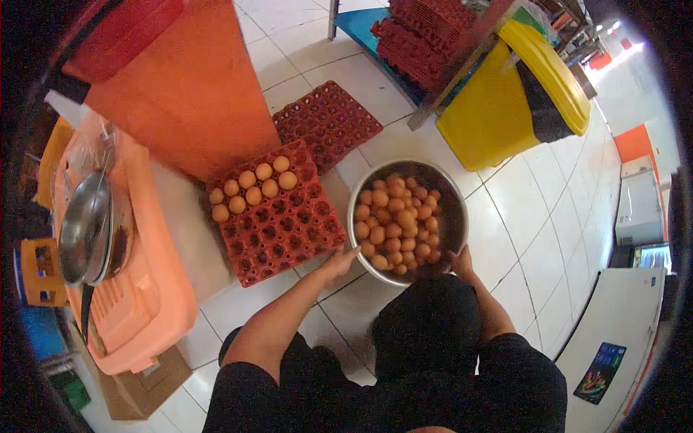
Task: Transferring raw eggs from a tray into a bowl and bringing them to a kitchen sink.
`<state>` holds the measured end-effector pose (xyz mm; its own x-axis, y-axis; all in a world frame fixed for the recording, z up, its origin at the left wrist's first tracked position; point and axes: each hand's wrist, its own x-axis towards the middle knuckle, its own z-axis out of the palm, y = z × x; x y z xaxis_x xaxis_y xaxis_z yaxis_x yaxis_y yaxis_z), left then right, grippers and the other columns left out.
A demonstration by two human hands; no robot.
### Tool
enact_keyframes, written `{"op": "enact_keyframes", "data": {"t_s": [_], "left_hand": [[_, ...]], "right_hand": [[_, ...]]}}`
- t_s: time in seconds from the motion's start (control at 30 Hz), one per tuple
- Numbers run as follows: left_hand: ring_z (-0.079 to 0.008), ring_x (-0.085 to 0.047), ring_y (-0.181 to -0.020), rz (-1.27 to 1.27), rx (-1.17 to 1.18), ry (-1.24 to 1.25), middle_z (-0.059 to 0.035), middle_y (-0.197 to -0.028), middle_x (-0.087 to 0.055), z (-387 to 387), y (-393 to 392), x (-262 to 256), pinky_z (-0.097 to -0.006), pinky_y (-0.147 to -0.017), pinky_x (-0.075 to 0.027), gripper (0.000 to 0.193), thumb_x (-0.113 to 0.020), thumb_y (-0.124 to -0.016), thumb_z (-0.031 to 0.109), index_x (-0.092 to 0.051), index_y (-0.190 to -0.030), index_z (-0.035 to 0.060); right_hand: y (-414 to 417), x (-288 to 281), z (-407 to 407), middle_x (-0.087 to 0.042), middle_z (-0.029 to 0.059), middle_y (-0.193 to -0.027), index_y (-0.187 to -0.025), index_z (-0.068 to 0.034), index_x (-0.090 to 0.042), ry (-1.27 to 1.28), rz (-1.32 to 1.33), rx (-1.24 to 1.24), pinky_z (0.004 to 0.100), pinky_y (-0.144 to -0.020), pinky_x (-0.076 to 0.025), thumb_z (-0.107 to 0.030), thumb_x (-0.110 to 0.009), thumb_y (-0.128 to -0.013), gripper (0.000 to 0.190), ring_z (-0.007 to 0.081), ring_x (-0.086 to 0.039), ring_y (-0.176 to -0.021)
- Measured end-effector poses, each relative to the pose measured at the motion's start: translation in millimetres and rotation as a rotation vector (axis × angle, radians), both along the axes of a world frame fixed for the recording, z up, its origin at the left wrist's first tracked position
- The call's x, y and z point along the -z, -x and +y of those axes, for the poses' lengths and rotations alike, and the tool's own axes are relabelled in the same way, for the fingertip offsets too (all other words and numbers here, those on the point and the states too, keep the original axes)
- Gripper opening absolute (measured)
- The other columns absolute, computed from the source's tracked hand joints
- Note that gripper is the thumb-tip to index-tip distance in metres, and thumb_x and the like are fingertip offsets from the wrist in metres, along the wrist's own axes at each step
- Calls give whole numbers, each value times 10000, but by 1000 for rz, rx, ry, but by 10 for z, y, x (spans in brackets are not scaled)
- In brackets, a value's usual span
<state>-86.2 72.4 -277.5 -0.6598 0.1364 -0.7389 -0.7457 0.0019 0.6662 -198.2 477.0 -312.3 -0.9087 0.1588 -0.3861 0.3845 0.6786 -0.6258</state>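
Observation:
A round metal bowl [462, 216] holding many brown eggs [394, 230] is before me, between my two hands. My left hand [342, 264] is at the bowl's left rim, its fingers partly hidden beside the bowl. On the opposite side, my right hand [461, 262] grips the rim. Left of the bowl lies a red egg tray [287, 227], with several eggs [254, 187] in two rows at its far end and its other cups bare. Behind it, another red egg tray [330, 122] without eggs lies on the tiled floor.
An orange container [184, 92] and a peach plastic bin lid [178, 303] bearing metal pans [86, 227] stand at the left. Beyond the bowl are a yellow bin [482, 108] and a shelf with stacked red trays [422, 43]. A cardboard box [146, 389] lies lower left.

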Motion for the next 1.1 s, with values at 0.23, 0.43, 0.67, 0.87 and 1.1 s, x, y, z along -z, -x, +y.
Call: {"op": "enact_keyframes", "data": {"t_s": [0.23,0.43,0.67,0.87,1.1], "left_hand": [[-253,-454,-1147,32,-253,-332,-131,-1229,-483,421,200,-109,-377,-981,-360,576,-501,-885,433,-414,-1267,10],[-295,-558,-1004,-245,-682,-837,-128,-1098,-590,964,227,-44,-440,-912,-432,429,-431,-873,373,-556,-1101,32],[-294,-567,-982,-189,-971,-572,-132,-1059,-601,672,150,-887,-422,-930,-420,366,-397,-851,295,-583,-1020,28],[-273,-532,-1043,-171,-1078,-606,-140,-1111,-567,651,-111,-2640,-396,-941,-397,410,-343,-898,303,-533,-1097,-1],[-296,-516,-1085,-34,-986,-633,-172,-1163,-558,162,-1452,-4984,-420,-987,-368,480,-297,-916,346,-522,-1121,-25]], "right_hand": [[-722,-746,178,-610,219,-911,-1093,45,-433,-162,-128,-47,432,-765,-468,-231,-629,-813,439,341,-598,-892],[-919,-735,678,-601,280,-790,-791,74,-585,-479,-112,-104,467,-689,-459,-309,-563,-847,387,430,-591,-792],[-1005,-1224,431,-588,277,-765,-798,51,-559,-343,-77,-197,476,-661,-455,-313,-546,-872,372,447,-574,-767],[-1101,-2757,281,-585,260,-744,-816,38,-534,-275,46,-101,451,-637,-454,-281,-557,-871,325,439,-574,-744],[-1924,-5322,-97,-572,256,-687,-736,49,-538,-154,137,-197,442,-572,-433,-304,-543,-877,380,394,-576,-640]]}}
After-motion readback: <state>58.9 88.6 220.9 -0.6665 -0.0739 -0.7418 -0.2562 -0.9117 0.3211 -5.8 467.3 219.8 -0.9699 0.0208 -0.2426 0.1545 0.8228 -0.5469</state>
